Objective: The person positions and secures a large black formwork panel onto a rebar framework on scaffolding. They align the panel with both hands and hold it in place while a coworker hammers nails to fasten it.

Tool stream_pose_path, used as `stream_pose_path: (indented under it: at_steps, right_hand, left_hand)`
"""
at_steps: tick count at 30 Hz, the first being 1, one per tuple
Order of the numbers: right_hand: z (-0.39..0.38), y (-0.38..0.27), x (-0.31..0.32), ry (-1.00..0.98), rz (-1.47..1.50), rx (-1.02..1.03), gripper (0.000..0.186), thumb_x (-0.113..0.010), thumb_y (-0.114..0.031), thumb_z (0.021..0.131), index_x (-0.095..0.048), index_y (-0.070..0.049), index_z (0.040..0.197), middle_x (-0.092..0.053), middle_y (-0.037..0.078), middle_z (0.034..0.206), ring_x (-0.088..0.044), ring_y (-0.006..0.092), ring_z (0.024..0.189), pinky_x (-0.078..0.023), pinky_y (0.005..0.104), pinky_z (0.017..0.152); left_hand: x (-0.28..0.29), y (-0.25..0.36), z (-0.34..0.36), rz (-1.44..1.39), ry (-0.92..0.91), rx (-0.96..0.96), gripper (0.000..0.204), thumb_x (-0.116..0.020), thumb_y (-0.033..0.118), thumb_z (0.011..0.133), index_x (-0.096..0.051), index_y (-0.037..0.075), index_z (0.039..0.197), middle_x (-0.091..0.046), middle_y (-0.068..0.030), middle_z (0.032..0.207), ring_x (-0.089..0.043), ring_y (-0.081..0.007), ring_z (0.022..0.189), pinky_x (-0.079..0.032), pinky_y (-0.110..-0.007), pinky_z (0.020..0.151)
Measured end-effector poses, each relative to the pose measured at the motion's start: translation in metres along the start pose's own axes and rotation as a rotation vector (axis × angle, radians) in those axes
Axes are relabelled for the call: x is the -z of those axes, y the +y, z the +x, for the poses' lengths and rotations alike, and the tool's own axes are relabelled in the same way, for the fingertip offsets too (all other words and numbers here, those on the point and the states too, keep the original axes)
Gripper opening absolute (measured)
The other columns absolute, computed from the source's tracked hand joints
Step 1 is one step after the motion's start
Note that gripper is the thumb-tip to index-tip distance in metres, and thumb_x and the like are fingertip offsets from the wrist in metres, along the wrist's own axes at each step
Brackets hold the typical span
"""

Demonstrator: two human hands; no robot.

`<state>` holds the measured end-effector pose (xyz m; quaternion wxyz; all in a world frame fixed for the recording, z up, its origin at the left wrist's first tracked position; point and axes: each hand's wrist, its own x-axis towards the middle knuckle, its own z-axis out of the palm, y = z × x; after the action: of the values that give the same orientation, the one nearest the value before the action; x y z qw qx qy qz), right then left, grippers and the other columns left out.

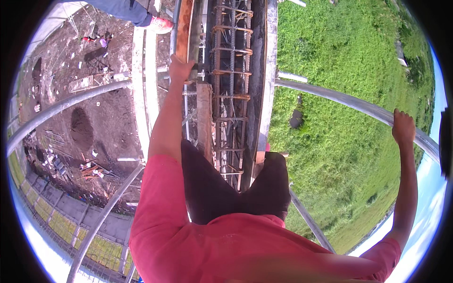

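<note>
My left hand is closed on the near end of a long reddish-brown wooden board, left of a rebar cage. The cage, rusty bars tied with cross hoops, runs away from me inside a narrow timber form. A second, weathered board stands just nearer to me than that hand. Out at the far right my right hand wraps round a grey metal pole, with its knuckles upward. My legs straddle the near end of the form.
Far below, bare soil with scattered debris lies left and green grass right. Pale planks run along the left side. Another metal pole extends left. A co-worker's shoe rests near the planks at top left.
</note>
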<state>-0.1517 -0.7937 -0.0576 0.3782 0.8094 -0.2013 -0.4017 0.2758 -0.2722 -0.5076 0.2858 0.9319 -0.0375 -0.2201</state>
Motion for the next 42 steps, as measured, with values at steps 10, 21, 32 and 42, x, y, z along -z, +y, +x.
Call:
stream_pose_path:
  at_steps: [10, 21, 32, 42]
  right_hand:
    - [0.001, 0.007, -0.024, -0.002, -0.087, 0.040, 0.025, -0.059, 0.002, 0.089, -0.055, -0.006, 0.112, -0.067, 0.012, 0.095, -0.069, 0.0303, 0.090, -0.056, 0.0437, 0.081]
    - [0.001, 0.012, -0.029, 0.034, -0.117, 0.077, 0.018, -0.056, -0.002, 0.093, -0.054, -0.006, 0.110, -0.067, 0.013, 0.092, -0.071, 0.0318, 0.086, -0.057, 0.0447, 0.075]
    - [0.004, 0.010, -0.028, 0.029, -0.108, 0.072, 0.016, -0.055, -0.001, 0.093, -0.054, -0.007, 0.108, -0.068, 0.013, 0.092, -0.071, 0.0323, 0.089, -0.059, 0.0446, 0.074]
    - [0.006, 0.007, -0.020, -0.049, -0.105, 0.030, 0.018, -0.054, -0.004, 0.095, -0.055, -0.008, 0.113, -0.069, 0.015, 0.098, -0.072, 0.0356, 0.092, -0.060, 0.0480, 0.076]
  left_hand:
    - [-0.031, 0.012, 0.002, -0.061, -0.004, 0.069, 0.086, -0.086, 0.034, 0.074, -0.042, -0.008, 0.133, -0.065, -0.0300, 0.124, -0.064, -0.0448, 0.117, -0.050, -0.048, 0.102]
    - [0.000, 0.041, 0.014, -0.240, -0.033, 0.099, 0.081, -0.091, 0.022, 0.070, -0.045, -0.010, 0.128, -0.066, -0.0214, 0.115, -0.067, -0.0298, 0.103, -0.053, -0.038, 0.092]
    - [0.006, 0.063, 0.004, -0.061, 0.101, 0.006, 0.077, -0.089, 0.038, 0.068, -0.054, -0.010, 0.119, -0.068, -0.0278, 0.114, -0.069, -0.0382, 0.107, -0.053, -0.045, 0.096]
    - [-0.031, 0.076, -0.017, -0.034, 0.047, 0.024, 0.089, -0.079, 0.035, 0.077, -0.042, -0.012, 0.143, -0.060, -0.0372, 0.129, -0.057, -0.0488, 0.127, -0.047, -0.049, 0.108]
